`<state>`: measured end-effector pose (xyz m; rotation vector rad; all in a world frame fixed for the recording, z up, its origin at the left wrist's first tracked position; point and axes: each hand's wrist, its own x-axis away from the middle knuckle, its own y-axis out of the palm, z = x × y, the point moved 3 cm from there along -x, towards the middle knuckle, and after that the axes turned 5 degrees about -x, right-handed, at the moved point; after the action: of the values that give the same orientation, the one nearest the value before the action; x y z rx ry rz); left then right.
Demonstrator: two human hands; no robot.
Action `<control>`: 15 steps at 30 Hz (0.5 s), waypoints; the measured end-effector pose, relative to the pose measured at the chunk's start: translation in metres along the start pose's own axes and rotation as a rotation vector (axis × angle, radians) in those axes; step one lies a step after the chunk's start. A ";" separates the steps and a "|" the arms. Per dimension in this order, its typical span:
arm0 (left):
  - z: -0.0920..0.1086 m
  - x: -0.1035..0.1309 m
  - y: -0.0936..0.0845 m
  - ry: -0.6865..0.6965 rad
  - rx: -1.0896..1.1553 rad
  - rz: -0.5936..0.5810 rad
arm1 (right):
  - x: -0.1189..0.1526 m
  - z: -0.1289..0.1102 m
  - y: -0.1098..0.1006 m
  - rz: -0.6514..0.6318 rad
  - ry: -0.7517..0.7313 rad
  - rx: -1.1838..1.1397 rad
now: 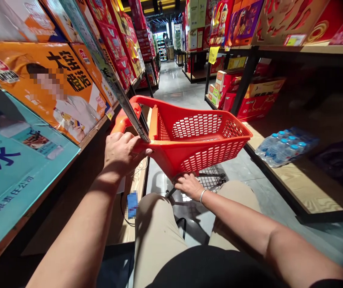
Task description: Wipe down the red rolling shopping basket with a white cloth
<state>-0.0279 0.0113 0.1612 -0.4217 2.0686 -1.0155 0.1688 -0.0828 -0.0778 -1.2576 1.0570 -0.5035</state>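
Observation:
A red plastic shopping cart basket (201,148) stands in the aisle in front of me, tilted, with nothing visible inside it. My left hand (123,154) grips the near left corner of the basket, by its handle. My right hand (189,186) reaches under the basket and touches the cart's metal frame (212,178) below it. A bracelet sits on my right wrist. My knees in beige trousers show below the hands.
Shelves on the left hold orange cartons (54,88), teal cartons (12,168) and red boxes. A low wooden shelf on the right (315,188) carries a pack of water bottles (285,146). Red gift boxes (255,104) stand farther right. The tiled aisle (177,86) runs ahead.

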 end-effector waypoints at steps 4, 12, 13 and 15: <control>0.000 0.000 0.000 -0.015 0.017 -0.019 | -0.022 0.022 -0.060 0.378 0.101 0.039; 0.001 0.004 0.000 -0.006 -0.009 -0.005 | -0.014 0.049 -0.062 0.545 0.195 0.023; 0.001 0.004 0.000 -0.007 -0.006 -0.004 | -0.007 0.046 -0.047 0.463 0.234 0.001; 0.001 0.003 0.000 -0.012 0.003 0.000 | 0.005 0.038 -0.023 0.301 0.317 -0.030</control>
<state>-0.0295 0.0091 0.1593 -0.4253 2.0563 -1.0130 0.2091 -0.0735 -0.0606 -1.0393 1.4979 -0.4640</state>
